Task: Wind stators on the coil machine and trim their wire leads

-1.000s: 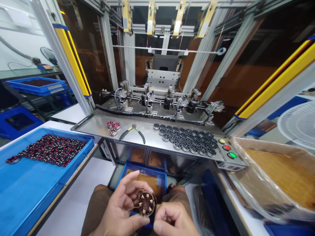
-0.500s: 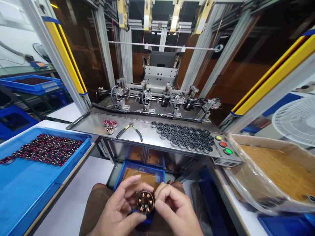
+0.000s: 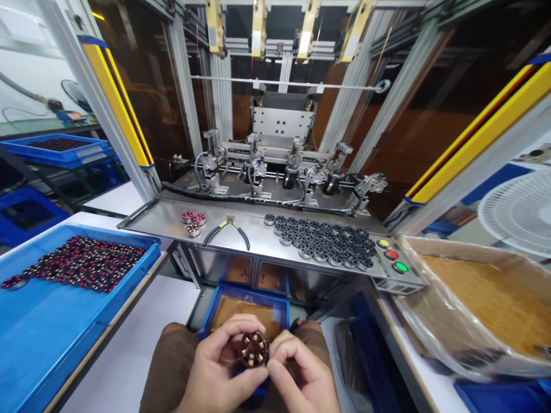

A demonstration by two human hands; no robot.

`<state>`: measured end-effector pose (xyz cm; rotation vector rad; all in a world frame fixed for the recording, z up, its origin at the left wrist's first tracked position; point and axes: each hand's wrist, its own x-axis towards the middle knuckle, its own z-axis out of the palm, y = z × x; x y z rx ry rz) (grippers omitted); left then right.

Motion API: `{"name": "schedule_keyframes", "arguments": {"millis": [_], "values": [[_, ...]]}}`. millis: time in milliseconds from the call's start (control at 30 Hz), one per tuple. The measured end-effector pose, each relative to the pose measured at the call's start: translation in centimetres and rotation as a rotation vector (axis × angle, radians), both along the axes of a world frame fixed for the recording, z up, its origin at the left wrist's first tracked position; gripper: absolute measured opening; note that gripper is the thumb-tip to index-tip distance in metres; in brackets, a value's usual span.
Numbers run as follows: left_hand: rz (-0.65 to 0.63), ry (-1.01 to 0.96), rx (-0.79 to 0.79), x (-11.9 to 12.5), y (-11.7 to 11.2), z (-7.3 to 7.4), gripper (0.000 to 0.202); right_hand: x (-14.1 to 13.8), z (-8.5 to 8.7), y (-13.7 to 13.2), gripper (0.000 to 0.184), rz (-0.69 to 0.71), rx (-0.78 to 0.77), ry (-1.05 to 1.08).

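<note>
In the head view, a smooth metal counter [image 3: 253, 229] runs before an aluminium-framed machine, carrying black-handled pliers [image 3: 240, 236] and a cluster of dark, spoked rings [image 3: 327, 238]. Below its edge, above the lap, the left hand [image 3: 219, 364] curls palm inward, its grip closed around a round, black-rimmed part [image 3: 246, 351] with coppery coils set in a circle about a dark centre. The right hand [image 3: 301, 370] bends in from the other side, thumb and forefinger pinched together beside the rim; whether fine wire lies between them I cannot tell.
</note>
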<state>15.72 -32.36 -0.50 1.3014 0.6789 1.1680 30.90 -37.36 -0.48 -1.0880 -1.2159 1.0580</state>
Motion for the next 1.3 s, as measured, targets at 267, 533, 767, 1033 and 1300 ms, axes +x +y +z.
{"name": "schedule_keyframes", "arguments": {"millis": [267,533,767,1033,1300], "values": [[0.201,0.195,0.611,-0.2,0.0,1.3,0.049,-1.0,1.1,0.3,0.027,0.077,-0.002,0.274],[0.182,0.202,0.565,-0.5,0.1,1.1,0.047,-1.5,-0.6,-0.1,0.019,-0.034,-0.029,0.320],[0.123,0.287,0.597,-0.7,-0.2,0.9,0.052,-1.1,1.1,0.2,0.021,-0.121,0.016,0.181],[0.083,0.157,0.303,-1.2,0.0,0.3,0.050,-1.3,-0.2,0.2,0.029,-0.079,0.029,0.353],[0.077,0.128,0.299,-1.1,0.2,0.7,0.049,-0.4,0.1,-0.4,0.014,-0.106,0.096,0.082]]}}
